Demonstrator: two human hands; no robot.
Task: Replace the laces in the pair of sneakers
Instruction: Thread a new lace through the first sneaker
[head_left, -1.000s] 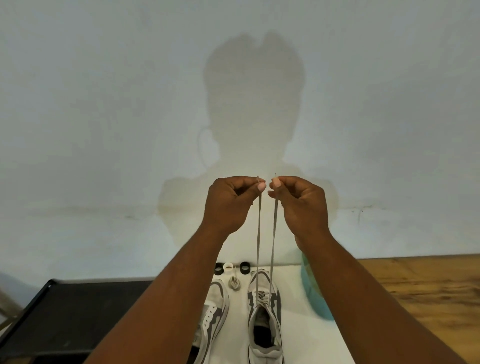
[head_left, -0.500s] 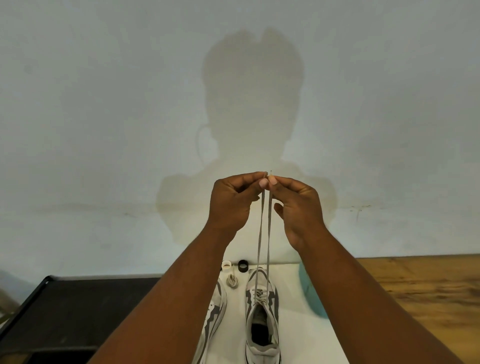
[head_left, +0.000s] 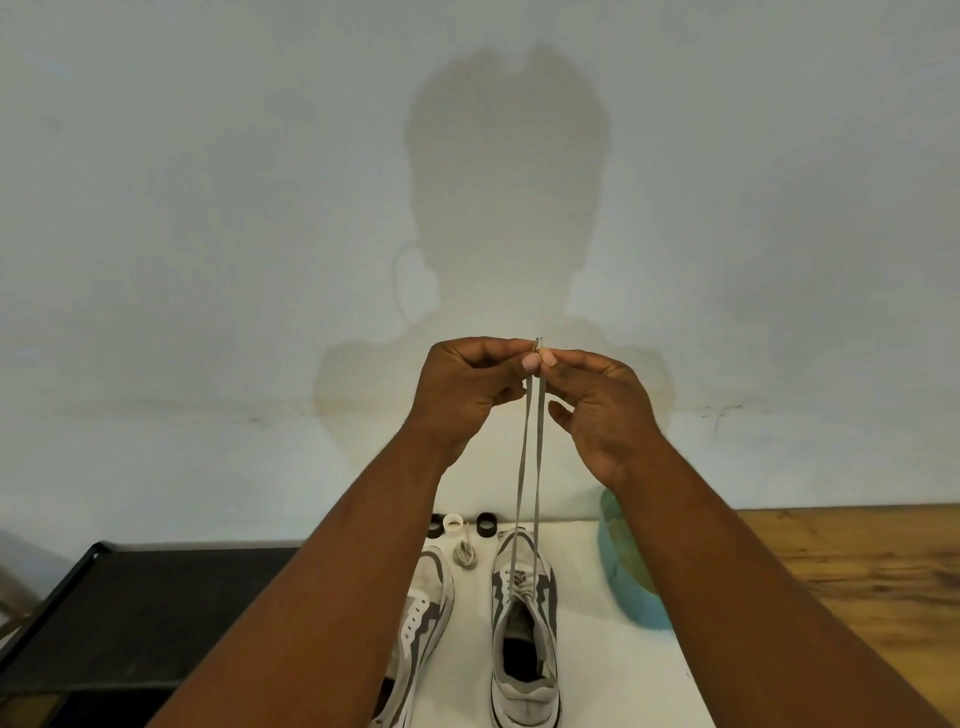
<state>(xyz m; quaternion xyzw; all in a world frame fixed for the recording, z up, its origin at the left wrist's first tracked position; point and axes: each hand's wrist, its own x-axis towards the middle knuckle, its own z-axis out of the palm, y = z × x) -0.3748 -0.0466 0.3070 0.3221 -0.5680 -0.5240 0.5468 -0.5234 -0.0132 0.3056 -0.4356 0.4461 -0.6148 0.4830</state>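
Big pale wall (head_left: 208, 208) fills the whole top of the frame, with a dark table (head_left: 130, 613) lower left and a wooden surface (head_left: 857, 571) lower right. Bottom centre there's a white mat (head_left: 597, 675) with both sneakers: the left sneaker (head_left: 421, 618) looks unlaced and half hidden by an arm, while the right sneaker (head_left: 524, 634) has its lace (head_left: 527, 467) running straight up to mid-frame. Up there the left hand (head_left: 462, 389) and right hand (head_left: 602, 410) are pressed together, each pinching a lace tip. Looks like evening out the two ends after the first eyelets. Next move probably needs lowering them and crossing into the next holes. A spare bundled lace (head_left: 466, 555) sits above the shoes.
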